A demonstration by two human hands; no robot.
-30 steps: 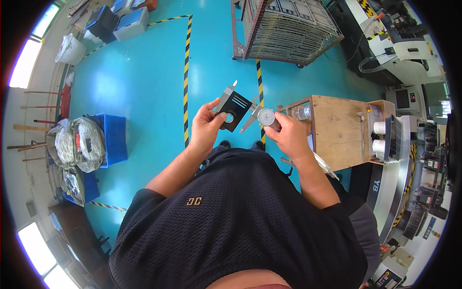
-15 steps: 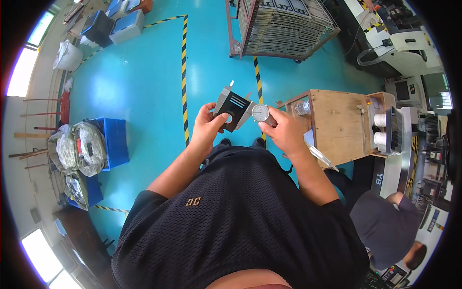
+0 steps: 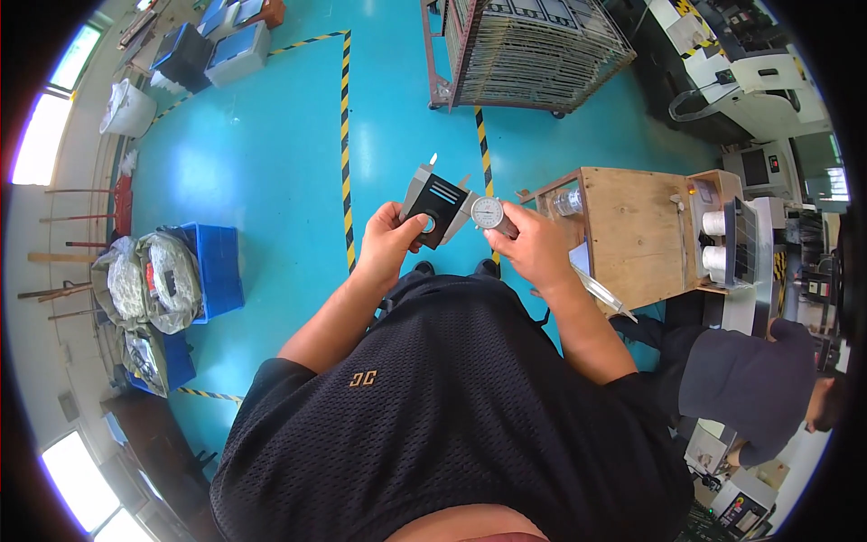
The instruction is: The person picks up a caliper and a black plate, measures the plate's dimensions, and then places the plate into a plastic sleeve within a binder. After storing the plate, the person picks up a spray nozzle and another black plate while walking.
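My left hand [image 3: 388,242] grips a flat black part [image 3: 441,204] with several narrow slots and a round hole, its thumb lying beside the hole. Closed round a dial caliper [image 3: 488,213], my right hand [image 3: 535,246] holds it just behind the round white dial. The caliper's large jaws reach to both sides of the black part; whether both jaws touch it, I cannot tell. Its long metal beam passes behind my right hand and comes out beside the forearm. Both hands are raised in front of my body, above the floor.
A wooden-topped cabinet [image 3: 635,237] stands close on the right, with white spools [image 3: 713,244] at its far side. Ahead is a wheeled rack [image 3: 533,68]. Blue crates [image 3: 217,271] with bagged goods stand left. A co-worker [image 3: 748,384] bends over equipment at lower right.
My hands, the caliper and the black part stay almost where they were. At lower right, the co-worker has shifted further right and turned.
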